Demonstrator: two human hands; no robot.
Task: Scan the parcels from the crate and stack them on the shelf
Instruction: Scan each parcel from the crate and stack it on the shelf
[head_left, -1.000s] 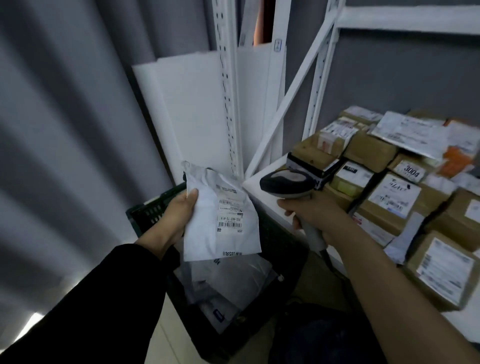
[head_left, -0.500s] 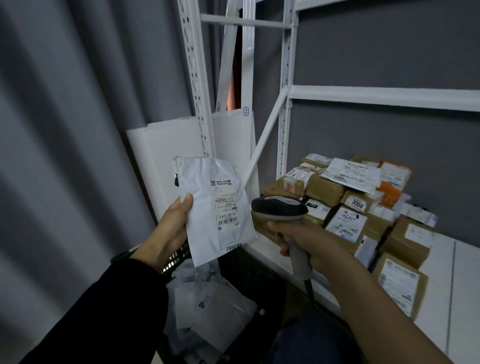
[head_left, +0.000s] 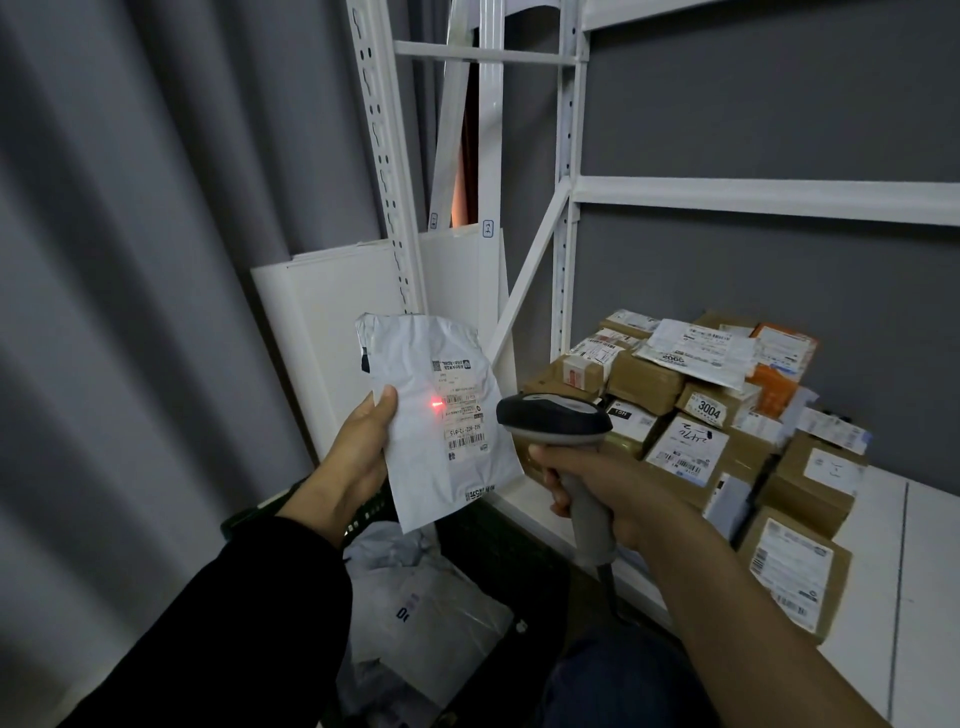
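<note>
Nearest the camera, left of the shelf (head_left: 883, 561) and below its board, a dark crate (head_left: 498, 551) stands on the floor. White plastic mailers (head_left: 431, 608) lie loose inside it.

Above the crate, just left of the shelf's front edge, the left hand (head_left: 363, 452) holds one white parcel (head_left: 441, 467) upright. The thumb is pressed on its front face and the other fingers are hidden behind it, so the hand is clamped on the parcel's left edge. The printed label faces the camera, and a red light spot (head_left: 435, 402) falls on the label's upper part.

Over the shelf's front edge, the right hand (head_left: 618, 488) has its fingers wrapped tight round the pale handle of a barcode scanner (head_left: 556, 415). The scanner's dark head points at the parcel, near it but not touching. A cable hangs from the handle's base.

On the shelf board, brown cardboard boxes (head_left: 644, 379) and flat packets are packed side by side and partly overlapping. One box label reads 3004 (head_left: 709, 410), and an orange packet (head_left: 774, 384) lies toward the back.

Left of the shelf's perforated front post (head_left: 384, 182), a white panel (head_left: 332, 332) leans upright. A grey curtain (head_left: 130, 260) hangs further left, and a grey wall closes the shelf's rear.
</note>
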